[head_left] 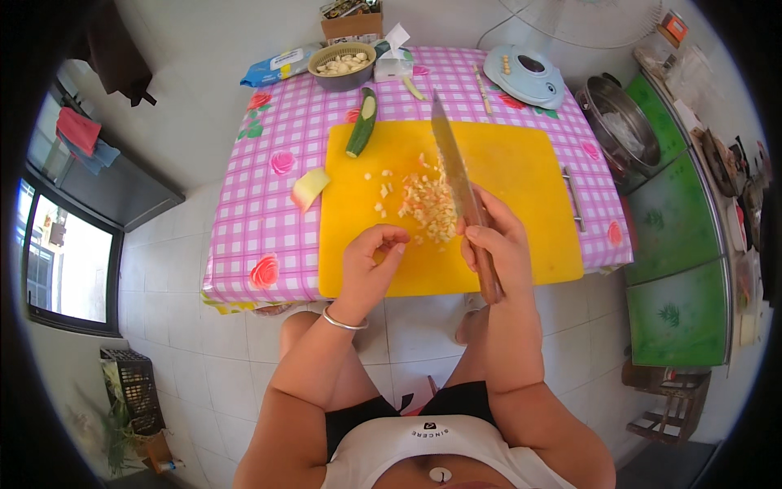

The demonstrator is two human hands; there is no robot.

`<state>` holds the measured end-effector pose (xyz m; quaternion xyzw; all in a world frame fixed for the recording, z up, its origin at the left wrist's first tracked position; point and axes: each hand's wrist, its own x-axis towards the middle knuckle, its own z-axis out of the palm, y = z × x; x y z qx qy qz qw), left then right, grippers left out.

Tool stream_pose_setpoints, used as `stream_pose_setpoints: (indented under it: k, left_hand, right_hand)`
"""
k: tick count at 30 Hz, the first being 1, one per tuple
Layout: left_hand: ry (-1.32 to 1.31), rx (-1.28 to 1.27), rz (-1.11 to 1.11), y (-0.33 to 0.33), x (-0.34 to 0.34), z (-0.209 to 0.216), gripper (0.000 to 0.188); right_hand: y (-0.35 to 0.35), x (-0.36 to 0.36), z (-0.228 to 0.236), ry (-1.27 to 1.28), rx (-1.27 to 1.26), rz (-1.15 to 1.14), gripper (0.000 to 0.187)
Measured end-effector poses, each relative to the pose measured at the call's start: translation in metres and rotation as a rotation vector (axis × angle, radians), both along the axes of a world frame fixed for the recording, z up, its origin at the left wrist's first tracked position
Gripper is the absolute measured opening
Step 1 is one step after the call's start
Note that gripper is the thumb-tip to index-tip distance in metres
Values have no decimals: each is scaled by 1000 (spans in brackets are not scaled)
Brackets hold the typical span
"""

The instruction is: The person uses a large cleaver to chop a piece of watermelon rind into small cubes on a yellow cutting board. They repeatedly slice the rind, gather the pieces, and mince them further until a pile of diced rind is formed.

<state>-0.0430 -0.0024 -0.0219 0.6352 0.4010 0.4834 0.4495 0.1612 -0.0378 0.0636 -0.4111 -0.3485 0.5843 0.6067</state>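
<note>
In my right hand (pixel 498 232) is a kitchen knife (pixel 453 155), gripped by its brown wooden handle with the blade pointing away over the board. My left hand (pixel 371 265), with a bangle at the wrist, hovers over the near part of the yellow cutting board (pixel 513 179). Its fingers are loosely curled, the thumb a little apart, and I see nothing in them. Between the hands and beyond them lies a heap of small pale and pinkish diced pieces (pixel 425 204), partly behind the blade. A pale green-and-pink chunk (pixel 309 189) rests at the board's left edge.
A partly peeled green cucumber or zucchini (pixel 363 122) lies across the board's far left edge. Behind it stand a bowl of pale pieces (pixel 342 65), a blue packet (pixel 281 67) and a tissue pack (pixel 393 67). A light-blue kitchen scale (pixel 525 77) sits far right on the checked tablecloth (pixel 252 216).
</note>
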Motion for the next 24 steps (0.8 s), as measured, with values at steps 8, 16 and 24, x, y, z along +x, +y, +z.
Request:
stream_pose_setpoints:
  k: [8, 16, 24]
  left_hand:
    - [14, -6, 3, 0, 0, 2, 16]
    - [-50, -31, 25, -1, 0, 0, 15]
    - [-63, -26, 17, 1, 0, -3, 16]
  right_hand:
    - [8, -1, -15, -11, -30, 15, 61]
    - [-9, 0, 4, 71, 51, 98, 63]
    - [9, -7, -15, -3, -55, 117, 61]
